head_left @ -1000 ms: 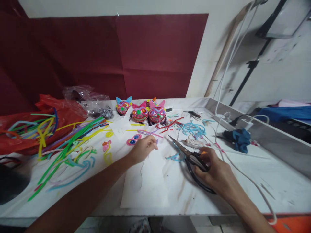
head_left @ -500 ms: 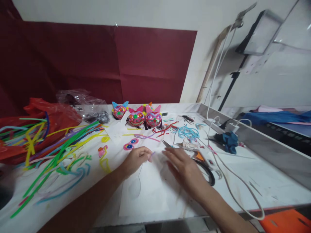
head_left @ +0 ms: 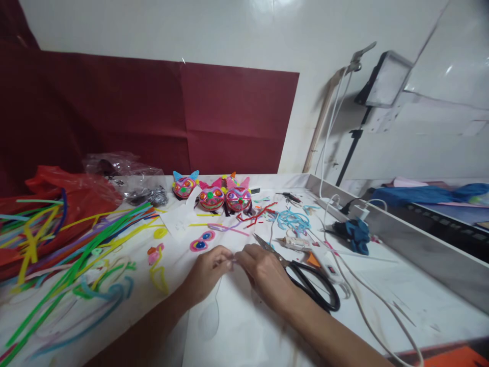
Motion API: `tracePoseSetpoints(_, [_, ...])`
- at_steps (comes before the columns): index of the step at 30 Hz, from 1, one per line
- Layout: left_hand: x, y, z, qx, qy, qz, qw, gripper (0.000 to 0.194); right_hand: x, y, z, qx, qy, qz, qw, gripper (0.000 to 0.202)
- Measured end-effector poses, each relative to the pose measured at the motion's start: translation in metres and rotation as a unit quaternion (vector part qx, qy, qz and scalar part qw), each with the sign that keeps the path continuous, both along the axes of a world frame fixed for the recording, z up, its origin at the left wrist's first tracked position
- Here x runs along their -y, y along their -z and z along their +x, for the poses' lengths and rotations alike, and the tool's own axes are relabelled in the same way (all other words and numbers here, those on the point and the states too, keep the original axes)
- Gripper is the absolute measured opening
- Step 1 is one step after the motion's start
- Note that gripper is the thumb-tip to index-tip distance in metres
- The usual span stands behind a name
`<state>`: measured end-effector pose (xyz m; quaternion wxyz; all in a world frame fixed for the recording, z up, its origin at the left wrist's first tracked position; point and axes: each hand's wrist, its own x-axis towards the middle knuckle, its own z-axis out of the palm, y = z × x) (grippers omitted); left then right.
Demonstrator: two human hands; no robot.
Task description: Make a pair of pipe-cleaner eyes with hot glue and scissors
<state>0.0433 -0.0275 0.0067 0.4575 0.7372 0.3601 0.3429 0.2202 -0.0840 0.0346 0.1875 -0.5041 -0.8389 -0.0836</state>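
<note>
My left hand (head_left: 210, 275) is closed in a pinch on a short piece of purple pipe cleaner (head_left: 234, 260), mostly hidden by the fingertips. Meeting it from the right, my right hand (head_left: 263, 272) has its fingers closed at the other end of that piece. Both hands are just over a white sheet of paper (head_left: 237, 326). Black-handled scissors (head_left: 309, 281) lie partly open beside my right hand. Beyond my left hand sits a pair of pink-rimmed blue eye shapes (head_left: 202, 241). Several colourful animal-face ornaments (head_left: 212, 198) with pointed ears stand farther back.
Bundled pipe cleaners (head_left: 87, 250) and a red plastic bag (head_left: 64, 188) cover the left side. A glue gun (head_left: 296, 243), blue pipe cleaner scraps (head_left: 292, 219) and a white cable (head_left: 367, 306) lie to the right. A raised board (head_left: 405, 244) edges the table there.
My right hand has moved left from above the scissors to meet my left hand at the purple piece, uncovering the scissors. The camera view has tilted up slightly.
</note>
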Motion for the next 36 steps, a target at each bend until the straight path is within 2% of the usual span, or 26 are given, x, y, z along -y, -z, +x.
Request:
tracePoseSetpoints(4, [0.002,0.0,-0.002,-0.088,-0.035,0.142,0.985,0.016,-0.006,0.012,0.0,-0.033,0.004,0.006,0.999,0.02])
tracePoseSetpoints(9, [0.0,0.011,-0.001,-0.137,-0.051,0.299,0.943,0.024,-0.009,0.025,-0.001,0.044,-0.005,0.03,0.999,0.014])
tracePoseSetpoints(13, [0.001,0.017,-0.001,-0.177,-0.044,0.353,0.918,0.025,-0.006,0.028,-0.004,0.057,0.023,0.019,0.998,0.017])
tracePoseSetpoints(16, [0.004,0.017,0.001,-0.184,-0.044,0.365,0.912,0.026,-0.003,0.027,-0.007,0.042,0.06,-0.004,0.997,0.019])
tracePoseSetpoints(20, [0.007,0.016,0.004,-0.169,-0.068,0.326,0.928,0.024,0.0,0.023,-0.01,-0.002,0.094,-0.055,0.994,0.019])
tracePoseSetpoints(25, [0.005,0.017,0.005,-0.168,-0.095,0.252,0.948,0.021,0.001,0.02,-0.006,-0.042,0.105,-0.102,0.988,0.026])
tracePoseSetpoints(30, [0.011,0.019,0.008,-0.153,-0.105,0.201,0.962,0.017,0.001,0.03,0.0,-0.111,0.087,-0.084,0.986,0.025])
tracePoseSetpoints(32, [0.012,0.019,0.01,-0.128,-0.115,0.144,0.974,0.015,0.0,0.035,0.002,-0.177,0.067,-0.055,0.98,0.024])
tracePoseSetpoints(36, [0.008,0.016,0.013,-0.019,-0.1,-0.038,0.994,0.016,-0.005,0.04,0.005,-0.316,0.034,-0.041,0.947,0.022])
